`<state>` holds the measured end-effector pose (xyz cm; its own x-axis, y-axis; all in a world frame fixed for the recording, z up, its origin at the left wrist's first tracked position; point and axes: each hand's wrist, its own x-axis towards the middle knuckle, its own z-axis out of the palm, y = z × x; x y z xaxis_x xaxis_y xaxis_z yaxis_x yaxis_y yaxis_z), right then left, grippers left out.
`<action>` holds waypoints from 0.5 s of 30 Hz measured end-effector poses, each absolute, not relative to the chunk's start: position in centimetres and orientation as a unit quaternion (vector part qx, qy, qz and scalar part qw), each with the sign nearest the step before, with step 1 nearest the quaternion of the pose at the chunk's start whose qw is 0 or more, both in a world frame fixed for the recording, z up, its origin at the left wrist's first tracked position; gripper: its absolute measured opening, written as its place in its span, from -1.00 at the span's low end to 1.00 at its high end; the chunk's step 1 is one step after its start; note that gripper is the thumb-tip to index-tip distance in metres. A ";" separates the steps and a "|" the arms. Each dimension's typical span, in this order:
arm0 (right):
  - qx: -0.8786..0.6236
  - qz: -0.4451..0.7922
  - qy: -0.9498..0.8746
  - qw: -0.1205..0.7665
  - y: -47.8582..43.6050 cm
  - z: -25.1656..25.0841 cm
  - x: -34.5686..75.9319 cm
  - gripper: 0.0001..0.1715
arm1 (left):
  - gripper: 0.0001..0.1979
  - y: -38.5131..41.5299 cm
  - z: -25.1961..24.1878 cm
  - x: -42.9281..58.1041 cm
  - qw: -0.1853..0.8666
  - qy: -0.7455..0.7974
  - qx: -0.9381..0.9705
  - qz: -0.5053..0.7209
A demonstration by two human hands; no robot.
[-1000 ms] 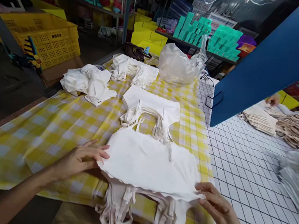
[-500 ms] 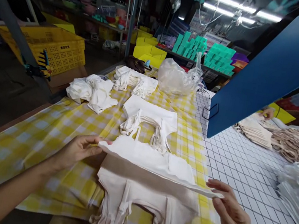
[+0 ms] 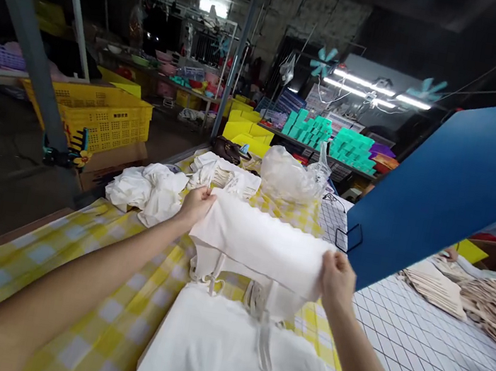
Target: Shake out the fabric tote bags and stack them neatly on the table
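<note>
A white strappy top [image 3: 262,239] is stretched between my two hands by its upper corners. My left hand [image 3: 197,205] pinches its left corner. My right hand [image 3: 337,281] is closed on the right corner. One strap dangles below it over a stack of white tops [image 3: 229,348] close to me. Beneath the raised top, part of another pile of white tops [image 3: 206,261] shows; the rest is hidden behind the fabric. All of this is on a yellow checked cloth [image 3: 114,290].
Farther back lie a crumpled white pile [image 3: 146,190], a folded stack [image 3: 225,175] and a clear plastic bag [image 3: 290,177]. A blue panel [image 3: 458,190] slants over the right side. Beige garments [image 3: 437,283] lie on the grid-patterned table [image 3: 412,342], with another person's hand [image 3: 451,253] nearby.
Both hands have moved forward and away from me, lifting the white top over the middle pile. Its fabric now hangs spread out. My view has tilted up.
</note>
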<state>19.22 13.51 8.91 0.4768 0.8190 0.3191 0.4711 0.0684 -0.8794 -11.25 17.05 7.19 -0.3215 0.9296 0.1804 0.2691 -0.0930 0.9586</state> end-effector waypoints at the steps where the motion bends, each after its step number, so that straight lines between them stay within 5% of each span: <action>1: -0.703 0.153 -0.488 0.495 15.0 7.4 19.2 -0.66 | -0.89 18.4 5.9 -11.0 0.283 0.626 0.497 0.530; 6: -0.742 0.140 -0.494 0.431 19.1 2.5 19.8 -0.62 | -0.89 22.5 1.6 -10.3 0.242 0.689 0.511 0.453; 15: -0.776 0.101 -0.530 0.327 23.7 1.6 20.3 -0.60 | -0.83 26.6 1.5 -10.6 0.178 0.736 0.572 0.316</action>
